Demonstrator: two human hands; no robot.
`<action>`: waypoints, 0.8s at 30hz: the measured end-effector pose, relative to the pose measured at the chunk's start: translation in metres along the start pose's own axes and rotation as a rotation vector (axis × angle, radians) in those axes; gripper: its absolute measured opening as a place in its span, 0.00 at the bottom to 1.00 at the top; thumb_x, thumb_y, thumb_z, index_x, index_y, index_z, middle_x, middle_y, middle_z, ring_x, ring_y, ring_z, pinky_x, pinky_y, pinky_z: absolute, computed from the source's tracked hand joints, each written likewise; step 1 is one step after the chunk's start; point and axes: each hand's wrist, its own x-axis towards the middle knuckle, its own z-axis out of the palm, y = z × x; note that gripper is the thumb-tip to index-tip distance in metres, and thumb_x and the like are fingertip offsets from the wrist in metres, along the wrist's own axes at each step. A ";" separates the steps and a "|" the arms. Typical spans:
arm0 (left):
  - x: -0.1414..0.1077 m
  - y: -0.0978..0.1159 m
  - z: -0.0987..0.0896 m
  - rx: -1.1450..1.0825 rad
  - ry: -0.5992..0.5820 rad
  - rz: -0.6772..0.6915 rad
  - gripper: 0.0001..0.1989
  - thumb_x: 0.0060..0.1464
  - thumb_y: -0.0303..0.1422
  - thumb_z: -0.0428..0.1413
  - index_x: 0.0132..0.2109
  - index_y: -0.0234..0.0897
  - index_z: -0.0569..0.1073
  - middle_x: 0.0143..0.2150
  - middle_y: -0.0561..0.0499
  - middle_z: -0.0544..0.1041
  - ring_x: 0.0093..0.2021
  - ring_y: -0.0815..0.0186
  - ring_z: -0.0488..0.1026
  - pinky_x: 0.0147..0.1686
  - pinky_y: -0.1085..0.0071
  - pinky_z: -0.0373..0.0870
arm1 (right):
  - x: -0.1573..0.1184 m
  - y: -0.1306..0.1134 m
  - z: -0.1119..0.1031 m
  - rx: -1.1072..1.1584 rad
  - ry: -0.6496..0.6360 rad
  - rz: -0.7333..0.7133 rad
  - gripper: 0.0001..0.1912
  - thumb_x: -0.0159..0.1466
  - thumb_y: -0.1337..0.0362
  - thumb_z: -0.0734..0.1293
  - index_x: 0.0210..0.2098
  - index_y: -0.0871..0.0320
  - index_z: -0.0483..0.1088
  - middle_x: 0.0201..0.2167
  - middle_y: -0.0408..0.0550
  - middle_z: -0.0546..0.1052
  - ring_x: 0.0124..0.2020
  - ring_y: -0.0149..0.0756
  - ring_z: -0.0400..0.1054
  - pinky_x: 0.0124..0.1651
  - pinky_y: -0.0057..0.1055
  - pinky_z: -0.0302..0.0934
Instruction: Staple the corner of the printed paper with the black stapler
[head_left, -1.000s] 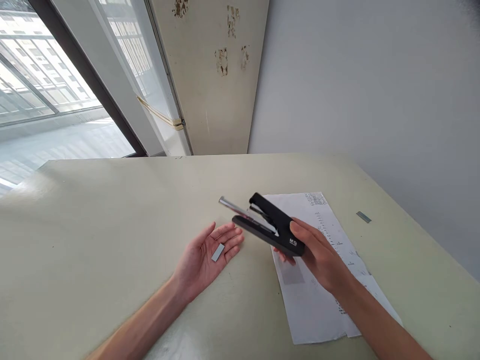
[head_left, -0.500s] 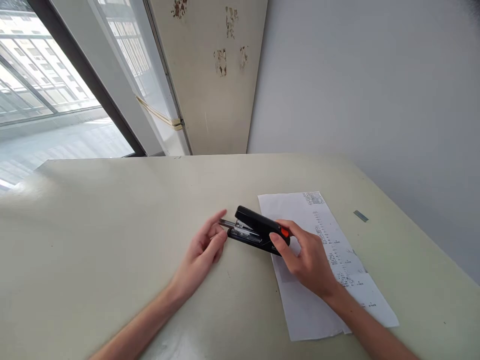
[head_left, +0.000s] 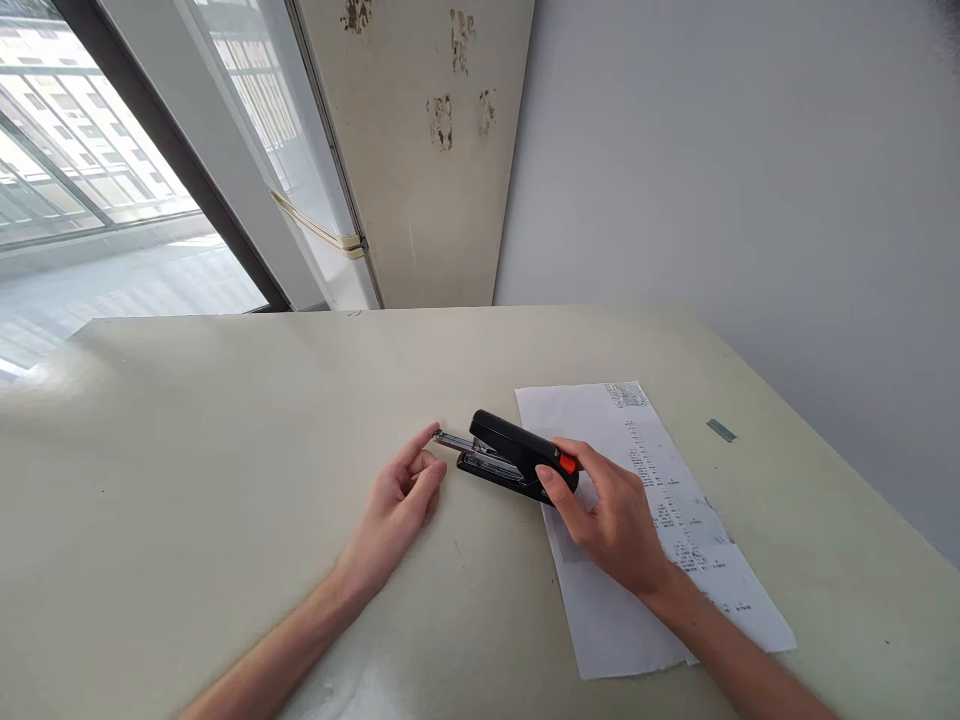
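Observation:
A black stapler (head_left: 517, 445) with an orange-red button is in my right hand (head_left: 619, 520), thumb and fingers gripping its rear end. Its metal staple tray (head_left: 454, 441) sticks out from the front, between the upper arm and the base. The index fingertip of my left hand (head_left: 405, 490) touches the tray's end; the thumb lies apart from that finger, and the other fingers are curled. Printed paper sheets (head_left: 615, 620) lie partly beneath my right hand and the stapler.
A small grey strip of staples (head_left: 721, 430) lies on the pale table (head_left: 225, 450), right of the paper. Behind the table stand a stained panel (head_left: 435, 200) and a plain wall (head_left: 712, 150). A window is at the left.
The staple tray extends farther out of the stapler toward the left. My left hand has shifted slightly left, its index fingertip at the tray's end. My right hand still grips the stapler.

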 end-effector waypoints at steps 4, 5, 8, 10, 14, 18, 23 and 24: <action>0.000 0.000 -0.001 -0.007 -0.104 -0.004 0.31 0.61 0.42 0.61 0.67 0.31 0.73 0.24 0.59 0.57 0.25 0.70 0.52 0.26 0.72 0.51 | -0.002 0.002 0.002 -0.010 -0.015 -0.003 0.14 0.74 0.51 0.64 0.49 0.54 0.72 0.34 0.46 0.80 0.29 0.38 0.74 0.33 0.34 0.69; 0.000 -0.001 -0.001 -0.016 -0.135 0.001 0.29 0.60 0.42 0.63 0.64 0.32 0.75 0.24 0.59 0.58 0.24 0.70 0.52 0.25 0.72 0.50 | -0.003 0.002 0.004 -0.010 -0.022 -0.005 0.14 0.74 0.52 0.63 0.49 0.54 0.72 0.35 0.47 0.81 0.31 0.39 0.75 0.33 0.34 0.70; -0.001 -0.003 0.001 -0.049 -0.181 0.014 0.25 0.58 0.40 0.65 0.58 0.33 0.79 0.23 0.58 0.59 0.24 0.70 0.51 0.24 0.71 0.48 | -0.004 0.002 0.007 -0.009 -0.037 -0.017 0.14 0.74 0.52 0.63 0.50 0.54 0.71 0.37 0.48 0.82 0.35 0.41 0.78 0.34 0.35 0.71; -0.002 -0.002 0.002 -0.073 -0.156 0.014 0.24 0.59 0.41 0.65 0.59 0.34 0.78 0.23 0.59 0.59 0.24 0.70 0.52 0.24 0.71 0.49 | -0.004 0.002 0.008 -0.013 -0.046 -0.024 0.14 0.74 0.52 0.63 0.50 0.54 0.71 0.37 0.48 0.82 0.35 0.41 0.78 0.35 0.35 0.71; -0.009 -0.006 0.011 -0.302 -0.021 -0.034 0.22 0.61 0.42 0.63 0.58 0.38 0.74 0.25 0.61 0.57 0.24 0.72 0.49 0.23 0.74 0.47 | -0.004 0.002 0.008 -0.035 -0.043 -0.065 0.14 0.74 0.53 0.64 0.50 0.55 0.72 0.33 0.46 0.81 0.31 0.40 0.76 0.36 0.36 0.70; -0.025 -0.017 0.024 -0.625 -0.097 -0.238 0.13 0.60 0.41 0.64 0.43 0.38 0.73 0.26 0.61 0.55 0.22 0.75 0.44 0.21 0.76 0.43 | -0.004 0.003 0.008 -0.078 -0.014 -0.126 0.12 0.74 0.54 0.65 0.50 0.55 0.72 0.35 0.47 0.82 0.33 0.40 0.77 0.38 0.36 0.70; -0.032 -0.024 0.033 -0.863 -0.275 -0.381 0.13 0.63 0.39 0.60 0.42 0.32 0.78 0.31 0.52 0.68 0.28 0.72 0.63 0.32 0.74 0.65 | -0.006 0.006 0.012 -0.136 -0.018 -0.215 0.11 0.73 0.55 0.67 0.48 0.55 0.72 0.34 0.48 0.82 0.33 0.41 0.77 0.38 0.37 0.69; -0.031 -0.024 0.033 -0.901 -0.277 -0.385 0.14 0.63 0.40 0.60 0.43 0.30 0.79 0.33 0.49 0.71 0.31 0.69 0.67 0.37 0.72 0.69 | -0.006 0.006 0.013 -0.142 -0.025 -0.230 0.11 0.72 0.56 0.68 0.48 0.55 0.72 0.33 0.48 0.81 0.33 0.40 0.76 0.37 0.37 0.68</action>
